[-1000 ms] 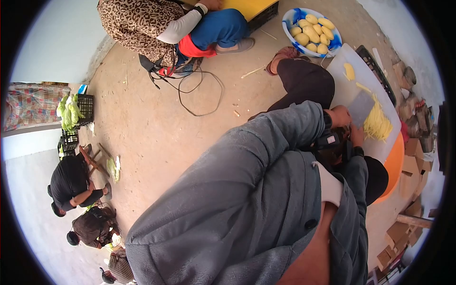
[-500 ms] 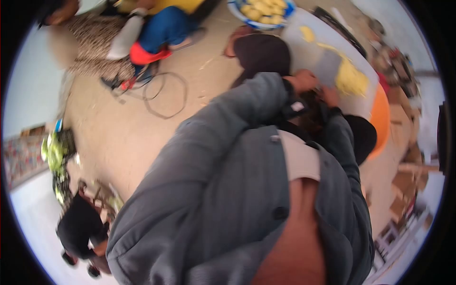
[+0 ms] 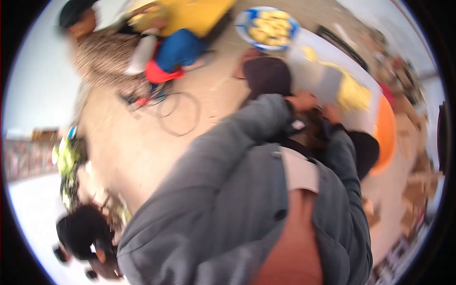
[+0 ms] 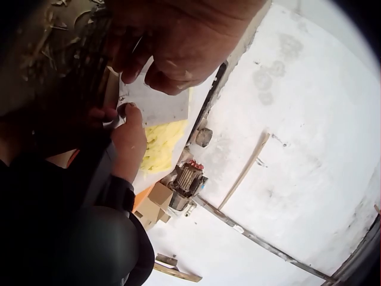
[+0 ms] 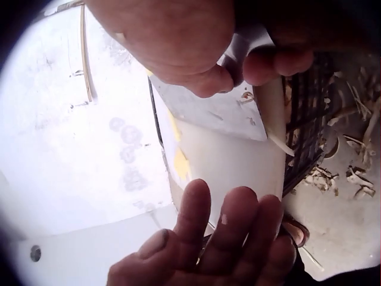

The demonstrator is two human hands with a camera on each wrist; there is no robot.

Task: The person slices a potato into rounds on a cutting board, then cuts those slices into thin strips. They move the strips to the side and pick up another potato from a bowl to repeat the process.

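Note:
My right hand (image 5: 161,47) grips a cleaver (image 5: 220,113) at the handle end, its wide blade lying over the white cutting board (image 5: 238,158). Close beside it, my left hand (image 5: 220,238) has its fingers extended and slightly bent, with nothing in them. In the head view both hands meet at the board's near edge, the left hand (image 3: 303,100) left of the right hand (image 3: 331,113). A pile of pale yellow potato strips (image 3: 354,92) lies past the blade. A yellow slice (image 3: 310,53) sits farther up the board.
A blue-and-white basin (image 3: 242,28) of peeled potatoes stands beyond the board. An orange tub (image 3: 385,135) is under its right side, and a black crate (image 5: 309,113) with peelings around it sits below. Another person (image 3: 107,57) crouches near a yellow surface (image 3: 194,16); cardboard boxes (image 3: 418,190) lie right.
The head view has swung, shifting the scene leftward and blurring it. The right hand keeps hold of the cleaver, and the left stays close beside it. The potato strips remain on the board.

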